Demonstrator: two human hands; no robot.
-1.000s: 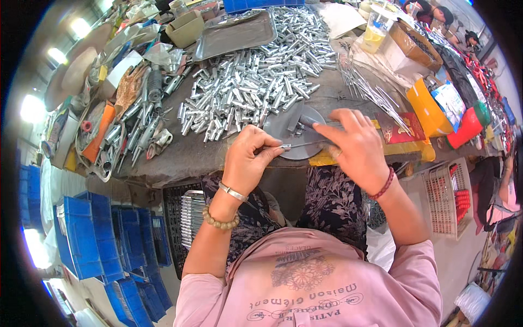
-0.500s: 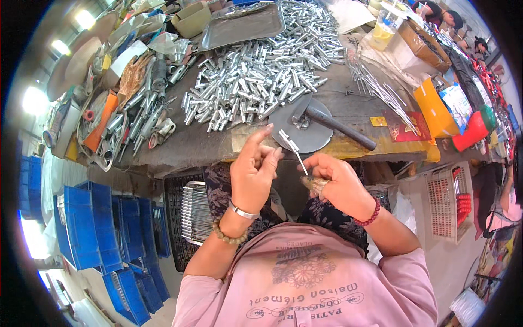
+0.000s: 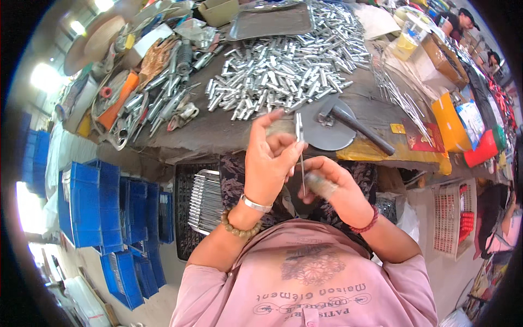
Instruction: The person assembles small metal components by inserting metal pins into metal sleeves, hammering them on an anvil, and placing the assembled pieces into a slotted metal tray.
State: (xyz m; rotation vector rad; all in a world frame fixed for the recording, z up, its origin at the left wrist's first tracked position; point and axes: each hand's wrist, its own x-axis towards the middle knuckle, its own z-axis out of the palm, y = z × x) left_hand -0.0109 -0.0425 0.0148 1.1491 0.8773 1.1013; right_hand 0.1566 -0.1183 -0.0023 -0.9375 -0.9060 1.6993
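Note:
A thin metal rod [image 3: 303, 169] with a thicker silver sleeve [image 3: 299, 128] at its top stands nearly upright before me. My left hand [image 3: 269, 155] is closed on it, the thumb pressing just below the sleeve and the index finger raised. Lower down, my right hand [image 3: 332, 182] has its curled fingers around the rod's bottom end; a pale wrap shows on one finger, and part of this hand is blurred. Just beyond lies a hammer [image 3: 362, 129], its head on a round dark metal plate [image 3: 327, 136]. A big heap of silver metal sleeves [image 3: 283, 71] spreads behind.
A metal tray [image 3: 272, 22] rests at the heap's back. Loose thin rods [image 3: 400, 95] lie to the right, tools and pliers [image 3: 163, 98] to the left. Below stand a black crate [image 3: 185, 218] with a rack of rods, blue bins [image 3: 92, 207] and a pale basket [image 3: 447, 218].
My left hand has closed on the rod below its sleeve; before, it was apart from it. The rod has turned more upright, with my right hand lower along it. The view has shifted slightly.

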